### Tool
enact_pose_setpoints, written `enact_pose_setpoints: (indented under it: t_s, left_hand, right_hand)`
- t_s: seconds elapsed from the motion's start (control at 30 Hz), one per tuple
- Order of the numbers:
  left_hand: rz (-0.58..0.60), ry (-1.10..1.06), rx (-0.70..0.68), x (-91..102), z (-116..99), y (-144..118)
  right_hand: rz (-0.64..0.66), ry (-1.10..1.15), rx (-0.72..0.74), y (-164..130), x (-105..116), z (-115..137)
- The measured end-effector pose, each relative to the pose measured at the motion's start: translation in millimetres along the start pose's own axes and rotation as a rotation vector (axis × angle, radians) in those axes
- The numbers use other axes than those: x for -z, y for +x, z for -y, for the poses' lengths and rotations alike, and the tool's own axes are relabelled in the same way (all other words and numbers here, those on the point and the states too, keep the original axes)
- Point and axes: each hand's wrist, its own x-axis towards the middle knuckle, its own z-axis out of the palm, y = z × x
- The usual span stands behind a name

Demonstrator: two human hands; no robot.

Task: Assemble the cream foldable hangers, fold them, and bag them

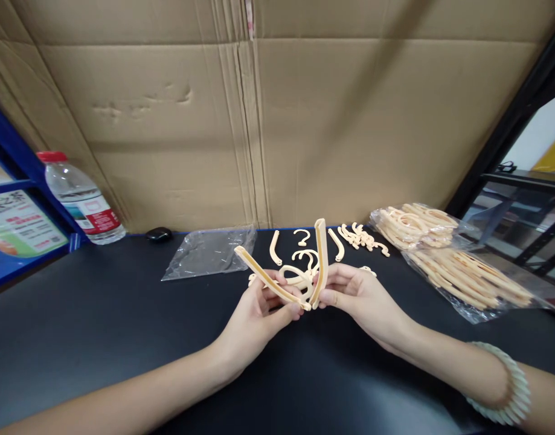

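Note:
My left hand [256,311] is closed around a cream, slightly curved hanger arm [266,278]. In my right hand [363,297] a second hanger arm [322,251] is pinched, standing steeper. The two arms form a V above the table, and their lower ends are close together; whether they touch I cannot tell. Behind them lie more cream hanger parts, partly hidden by my fingers. Farther back are a loose hook [301,235], a short curved piece at the left [275,249] and another at the right [336,244].
A pile of hooks [361,237] lies at the back right, beside a bag of curved hanger parts [413,223] and a bag of long hanger arms [471,281]. An empty clear bag [209,254], a black object [159,234] and a water bottle [84,202] stand left, before a cardboard wall [168,121].

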Motion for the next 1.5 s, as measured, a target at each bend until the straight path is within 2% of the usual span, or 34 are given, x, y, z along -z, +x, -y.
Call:
enact_pose_setpoints:
  t_s: [0.3,0.53,0.83,0.97,1.13,1.2,1.27,1.4,1.5]
  left_hand:
    - [0.027,0.014,-0.040,-0.2,2,-1]
    - [0.008,0.057,-0.064,-0.2,5,-2]
    - [-0.049,0.096,-0.020,-0.9,6,-4]
    - [-0.069,0.086,-0.015,-2.7,4,-4]
    - [-0.182,0.020,-0.001,6.3,-7,-1]
    - [-0.228,0.001,-0.013,15.8,-14,2]
    - [-0.237,0.003,-0.019,27.5,-21,7]
    - [-0.097,0.157,-0.027,51.2,-35,19]
    - [0.011,0.449,-0.072,63.7,-41,25]
  right_hand:
    - [-0.019,-0.025,0.010,-3,-3,2]
    - [-0.068,-0.109,0.062,-7,-10,7]
    - [-0.113,-0.186,0.085,-8,-15,2]
    - [-0.082,-0.210,0.090,-5,-12,0]
    - [0.052,-0.198,0.071,4,19,14]
    - [0.121,-0.305,0.086,8,39,26]
    - [0.122,-0.478,0.148,11,59,39]
    - [0.107,-0.711,0.327,16,86,55]
    - [0.170,-0.840,0.393,17,94,58]
